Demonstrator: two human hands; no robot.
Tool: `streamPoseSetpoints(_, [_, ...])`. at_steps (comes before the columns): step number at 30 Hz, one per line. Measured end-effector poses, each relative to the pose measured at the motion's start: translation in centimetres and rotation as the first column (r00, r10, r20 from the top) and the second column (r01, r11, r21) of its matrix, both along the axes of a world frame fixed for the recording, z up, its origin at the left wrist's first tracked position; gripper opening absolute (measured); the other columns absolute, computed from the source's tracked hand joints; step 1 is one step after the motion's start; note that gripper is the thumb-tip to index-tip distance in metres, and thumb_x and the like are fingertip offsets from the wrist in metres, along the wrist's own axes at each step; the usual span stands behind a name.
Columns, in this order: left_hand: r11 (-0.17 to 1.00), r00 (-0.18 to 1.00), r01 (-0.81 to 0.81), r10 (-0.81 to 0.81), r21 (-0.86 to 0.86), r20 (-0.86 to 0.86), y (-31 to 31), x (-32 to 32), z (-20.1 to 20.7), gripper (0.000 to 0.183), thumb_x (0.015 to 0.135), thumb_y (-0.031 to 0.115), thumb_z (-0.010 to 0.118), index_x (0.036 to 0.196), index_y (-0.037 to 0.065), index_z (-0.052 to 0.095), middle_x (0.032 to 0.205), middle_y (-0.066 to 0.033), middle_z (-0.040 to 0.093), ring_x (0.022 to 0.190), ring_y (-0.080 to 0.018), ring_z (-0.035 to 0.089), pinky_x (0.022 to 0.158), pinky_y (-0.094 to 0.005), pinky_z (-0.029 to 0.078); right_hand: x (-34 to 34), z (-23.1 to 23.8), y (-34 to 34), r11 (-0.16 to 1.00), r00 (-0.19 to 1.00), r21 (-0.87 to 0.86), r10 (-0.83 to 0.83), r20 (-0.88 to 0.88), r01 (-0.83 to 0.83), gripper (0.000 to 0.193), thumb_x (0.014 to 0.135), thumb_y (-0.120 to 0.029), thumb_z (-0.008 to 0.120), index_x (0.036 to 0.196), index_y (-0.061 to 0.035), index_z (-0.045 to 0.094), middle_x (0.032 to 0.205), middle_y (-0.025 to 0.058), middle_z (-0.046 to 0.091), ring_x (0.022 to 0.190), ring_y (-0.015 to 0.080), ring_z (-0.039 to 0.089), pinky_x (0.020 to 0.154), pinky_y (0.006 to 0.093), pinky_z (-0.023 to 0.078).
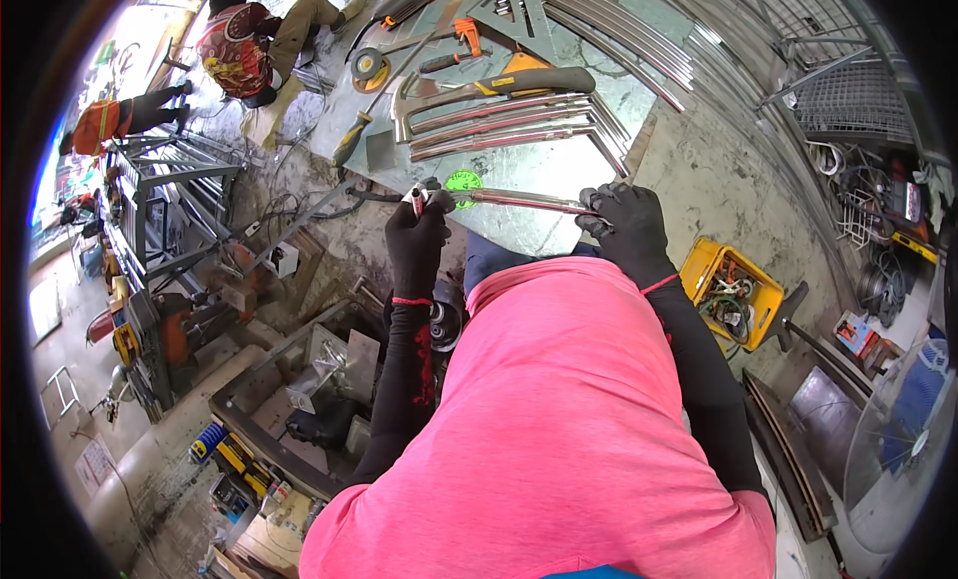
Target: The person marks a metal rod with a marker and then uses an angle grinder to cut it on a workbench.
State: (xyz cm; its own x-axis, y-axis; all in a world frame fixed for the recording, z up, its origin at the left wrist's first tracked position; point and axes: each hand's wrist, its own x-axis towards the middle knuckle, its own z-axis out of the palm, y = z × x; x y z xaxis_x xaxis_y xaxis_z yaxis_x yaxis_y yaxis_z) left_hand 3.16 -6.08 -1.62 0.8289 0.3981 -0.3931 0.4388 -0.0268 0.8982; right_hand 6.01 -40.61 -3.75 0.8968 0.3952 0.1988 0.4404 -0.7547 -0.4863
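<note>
In front of me a thin, shiny metal tube (pixel 534 202), with reddish reflections, spans the gap between my two black-gloved hands. My left hand (pixel 419 235) is closed at its left end, where a short, bright white-and-red piece (pixel 417 197) sticks up from the fingers. Whether that piece belongs to the tube I cannot tell. The fingers of my right hand (pixel 631 220) are wrapped around the tube's right end. Beyond them, several bent metal tubes (pixel 499 127) lie side by side on the worktable (pixel 539 230), beside a hammer (pixel 534 82). A round green sticker (pixel 462 185) shows near my left hand.
A screwdriver (pixel 351 138), an orange clamp (pixel 466 35), a metal set square (pixel 514 20) and an angle grinder (pixel 371 68) lie on the worktable. A yellow crate (pixel 763 298) of tools stands at right, a metal-framed bin (pixel 289 365) at left. Two people (pixel 239 50) are far left.
</note>
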Motion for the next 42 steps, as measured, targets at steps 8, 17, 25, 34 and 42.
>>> streamPoseSetpoints(8, [1.000, 1.000, -0.001, 0.002, -0.019, 0.016, -0.2, 0.0, 0.3, 0.020, 0.109, 0.023, 0.072, 0.106, 0.004, 0.078, 0.091, -0.0049, 0.079, 0.061, -0.0059, 0.060, 0.054, -0.0244, 0.045, 0.2, -0.2, 0.1, 1.000, 0.999, 0.012, 0.019, 0.037, -0.019, 0.031, 0.088, -0.035, 0.085, 0.110, -0.0131, 0.081, 0.107, 0.0060, 0.074, 0.099, 0.0291, 0.071, 0.093, 0.0488, 0.053])
streamPoseSetpoints(17, [0.999, 0.999, 0.035, -0.035, 0.011, 0.004, -0.1, 0.3, 0.0, 0.022, 0.109, 0.025, 0.072, 0.105, 0.005, 0.077, 0.085, -0.0030, 0.076, 0.061, -0.0062, 0.061, 0.054, -0.0244, 0.046, 0.4, 0.0, 0.4, 1.000, 0.998, 0.008, 0.029, 0.064, -0.029, 0.030, 0.089, -0.031, 0.084, 0.114, -0.0138, 0.083, 0.104, 0.0066, 0.074, 0.098, 0.0274, 0.072, 0.091, 0.0476, 0.053])
streamPoseSetpoints(25, [1.000, 1.000, 0.013, -0.013, 0.002, 0.002, -0.7, 0.3, 0.9, 0.021, 0.109, 0.023, 0.070, 0.111, 0.004, 0.079, 0.079, 0.0011, 0.068, 0.061, -0.0065, 0.062, 0.054, -0.0242, 0.046, 0.4, -0.1, 0.6, 0.999, 0.994, 0.005, 0.033, 0.108, -0.034, 0.030, 0.089, -0.030, 0.083, 0.115, -0.0149, 0.084, 0.102, 0.0054, 0.075, 0.096, 0.0259, 0.072, 0.090, 0.0465, 0.053])
streamPoseSetpoints(34, [0.999, 0.999, 0.039, -0.039, -0.002, -0.017, -0.3, 0.4, 0.4, 0.027, 0.108, 0.022, 0.070, 0.125, 0.003, 0.078, 0.090, -0.0029, 0.077, 0.062, -0.0066, 0.062, 0.054, -0.0242, 0.047, 0.5, -0.6, 0.4, 0.999, 0.996, -0.001, 0.034, 0.084, -0.034, 0.031, 0.089, -0.034, 0.083, 0.115, -0.0151, 0.084, 0.102, 0.0057, 0.074, 0.097, 0.0260, 0.072, 0.089, 0.0463, 0.053])
streamPoseSetpoints(42, [1.000, 1.000, 0.019, -0.019, 0.008, -0.017, -0.3, 0.5, 0.4, 0.027, 0.108, 0.027, 0.073, 0.120, 0.004, 0.080, 0.081, -0.0018, 0.074, 0.059, -0.0061, 0.060, 0.053, -0.0247, 0.045, 0.8, -0.9, 0.1, 0.997, 0.994, -0.003, 0.073, 0.082, -0.073, 0.035, 0.092, -0.037, 0.081, 0.119, -0.0157, 0.084, 0.102, 0.0059, 0.074, 0.097, 0.0261, 0.072, 0.088, 0.0456, 0.053])
